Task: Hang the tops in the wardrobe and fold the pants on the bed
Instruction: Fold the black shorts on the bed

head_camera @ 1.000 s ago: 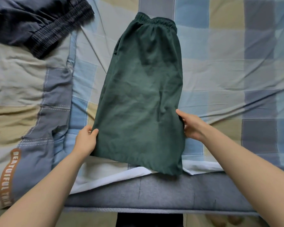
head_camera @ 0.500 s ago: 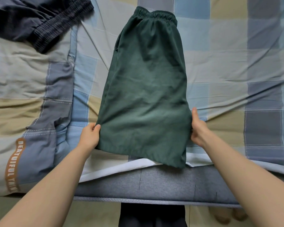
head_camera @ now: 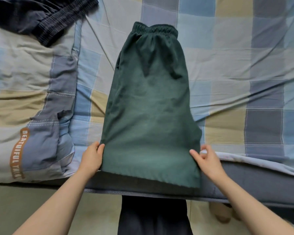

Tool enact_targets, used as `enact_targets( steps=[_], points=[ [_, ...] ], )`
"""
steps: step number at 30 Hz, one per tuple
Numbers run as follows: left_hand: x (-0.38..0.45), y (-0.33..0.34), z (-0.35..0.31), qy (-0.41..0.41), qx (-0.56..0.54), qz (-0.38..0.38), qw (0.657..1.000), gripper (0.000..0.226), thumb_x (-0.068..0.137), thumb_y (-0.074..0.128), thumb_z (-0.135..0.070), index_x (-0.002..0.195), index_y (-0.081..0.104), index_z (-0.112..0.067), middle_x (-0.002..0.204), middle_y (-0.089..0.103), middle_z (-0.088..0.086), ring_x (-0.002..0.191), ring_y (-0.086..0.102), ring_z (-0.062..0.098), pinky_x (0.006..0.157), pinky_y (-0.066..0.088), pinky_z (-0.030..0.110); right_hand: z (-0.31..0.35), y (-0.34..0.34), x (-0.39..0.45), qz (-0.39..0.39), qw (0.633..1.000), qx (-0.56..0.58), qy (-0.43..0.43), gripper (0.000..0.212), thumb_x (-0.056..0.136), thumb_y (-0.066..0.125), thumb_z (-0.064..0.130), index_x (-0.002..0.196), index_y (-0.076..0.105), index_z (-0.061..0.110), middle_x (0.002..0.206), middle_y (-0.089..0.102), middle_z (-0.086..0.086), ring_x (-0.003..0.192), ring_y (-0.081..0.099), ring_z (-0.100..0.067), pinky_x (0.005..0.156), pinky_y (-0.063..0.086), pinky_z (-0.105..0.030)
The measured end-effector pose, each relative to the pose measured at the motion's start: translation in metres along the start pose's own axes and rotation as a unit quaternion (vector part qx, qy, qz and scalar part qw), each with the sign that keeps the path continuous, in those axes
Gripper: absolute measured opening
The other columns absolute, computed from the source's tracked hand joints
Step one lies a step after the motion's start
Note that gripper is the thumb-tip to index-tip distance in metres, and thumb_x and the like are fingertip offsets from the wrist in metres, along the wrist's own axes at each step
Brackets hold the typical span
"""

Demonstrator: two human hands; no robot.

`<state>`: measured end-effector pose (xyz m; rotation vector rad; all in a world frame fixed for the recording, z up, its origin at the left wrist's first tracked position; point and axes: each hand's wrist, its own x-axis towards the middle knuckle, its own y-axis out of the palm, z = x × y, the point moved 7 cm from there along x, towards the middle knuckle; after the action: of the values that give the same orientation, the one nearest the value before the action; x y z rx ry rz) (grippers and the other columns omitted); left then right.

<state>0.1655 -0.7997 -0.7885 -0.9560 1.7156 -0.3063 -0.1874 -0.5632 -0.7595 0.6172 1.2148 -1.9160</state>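
Green fabric dominates the centre of my head view: a pair of green shorts (head_camera: 149, 106), folded lengthwise, lies flat on the bed (head_camera: 236, 53) with its elastic waistband (head_camera: 155, 29) at the far end and its hem (head_camera: 153, 179) hanging just over the near edge of the mattress. Checked bedding in blue, tan and grey covers the bed beneath it.

Hands — my left hand (head_camera: 92, 158) grasps the near left edge of the shorts, thumb lying on top of the cloth and fingers curled behind the edge. My right hand (head_camera: 206, 160) is at the near right edge; its thumb presses on the top of the fabric while the other fingers curl loosely beside it, and I cannot tell whether they pinch the cloth from below.

Surroundings — a dark navy garment (head_camera: 41, 17) with a ribbed waistband lies bunched at the far left corner, well apart from the shorts. A folded quilt (head_camera: 32, 106) in the same check pattern sits on the left side of the bed, bearing an orange strip with white lettering (head_camera: 18, 153). The grey side of the mattress (head_camera: 261, 184) runs along the near edge, and my dark trouser legs (head_camera: 153, 216) show below it over a pale floor (head_camera: 24, 204).
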Motion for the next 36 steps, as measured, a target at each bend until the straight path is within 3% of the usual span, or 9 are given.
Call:
enact_targets(
  steps=[3,6,9,12,18,23,28,31,36],
  points=[
    [-0.019,-0.003,0.0,-0.028,0.193,-0.092,0.976,0.028,0.086,0.058,-0.004,0.113,0.052,-0.006,0.115,0.054,0.024,0.105,0.052,0.045,0.081,0.042,0.05,-0.055,0.016,0.001,0.109,0.967,-0.214,0.086,0.017,0.086,0.062,0.024,0.076,0.051,0.015,0.073,0.067,-0.007,0.071,0.064,-0.026,0.068,0.048,-0.03],
    [-0.037,0.011,-0.053,0.121,0.241,-0.157,0.95,0.065,0.064,0.061,0.006,0.126,0.051,-0.013,0.117,0.047,0.019,0.098,0.048,0.042,0.076,0.044,0.053,-0.036,-0.011,0.015,0.009,0.974,-0.222,0.047,0.013,0.092,0.051,0.02,0.084,0.057,0.012,0.093,0.069,-0.015,0.095,0.063,-0.034,0.071,0.04,-0.031],
    [-0.059,0.072,-0.117,0.31,0.226,-0.035,0.923,0.057,0.065,0.053,-0.002,0.12,0.056,-0.015,0.114,0.052,0.011,0.094,0.051,0.037,0.076,0.049,0.049,0.013,-0.032,0.035,-0.072,0.984,-0.157,-0.043,0.018,0.095,0.049,0.013,0.105,0.061,0.005,0.107,0.066,-0.017,0.102,0.059,-0.034,0.077,0.036,-0.031],
    [-0.082,0.14,-0.159,0.355,0.178,0.14,0.907,0.049,0.082,0.049,-0.008,0.13,0.052,-0.016,0.125,0.052,0.006,0.109,0.049,0.031,0.094,0.045,0.046,0.049,-0.031,0.062,-0.039,0.987,-0.128,-0.091,0.026,0.094,0.054,0.02,0.114,0.06,0.005,0.111,0.066,-0.012,0.1,0.061,-0.029,0.085,0.042,-0.033],
    [-0.088,0.199,-0.187,0.234,0.156,0.161,0.946,0.061,0.094,0.053,-0.042,0.147,0.035,-0.019,0.139,0.043,0.004,0.125,0.037,0.029,0.103,0.039,0.044,0.077,-0.006,0.081,0.151,0.984,-0.084,-0.044,0.018,0.092,0.06,0.025,0.081,0.055,0.012,0.074,0.055,-0.004,0.067,0.052,-0.016,0.064,0.048,-0.029],
    [-0.081,0.196,-0.179,0.087,-0.021,0.139,0.986,0.061,0.074,0.065,-0.062,0.12,0.049,-0.024,0.117,0.055,0.0,0.111,0.049,0.025,0.092,0.046,0.045,0.1,0.011,0.059,0.155,0.985,-0.053,-0.051,0.018,0.093,0.053,0.012,0.077,0.046,0.011,0.066,0.061,-0.01,0.062,0.07,-0.029,0.061,0.059,-0.035],
    [-0.073,0.18,-0.15,-0.037,-0.124,0.088,0.988,0.025,0.078,0.067,-0.032,0.089,0.052,-0.015,0.091,0.065,0.004,0.09,0.06,0.029,0.076,0.051,0.038,0.112,0.04,0.056,0.095,0.994,-0.014,-0.046,0.018,0.089,0.056,0.016,0.073,0.047,0.015,0.059,0.066,-0.001,0.055,0.068,-0.014,0.06,0.053,-0.024],
    [-0.067,0.169,-0.126,-0.077,-0.181,0.087,0.977,0.02,0.079,0.064,-0.023,0.07,0.051,-0.011,0.071,0.059,0.004,0.072,0.055,0.025,0.066,0.045,0.033,0.116,0.053,0.064,0.064,0.995,0.006,-0.074,0.016,0.086,0.058,0.021,0.072,0.051,0.016,0.057,0.068,0.004,0.067,0.071,-0.013,0.078,0.055,-0.033],
    [-0.061,0.16,-0.088,-0.064,-0.118,0.159,0.978,0.027,0.083,0.062,-0.02,0.061,0.057,-0.006,0.063,0.058,0.007,0.064,0.047,0.022,0.063,0.043,0.036,0.122,0.069,0.054,0.152,0.949,-0.068,-0.267,0.012,0.086,0.059,0.007,0.083,0.062,0.019,0.085,0.071,0.004,0.081,0.064,-0.012,0.085,0.051,-0.037]
  ],
)
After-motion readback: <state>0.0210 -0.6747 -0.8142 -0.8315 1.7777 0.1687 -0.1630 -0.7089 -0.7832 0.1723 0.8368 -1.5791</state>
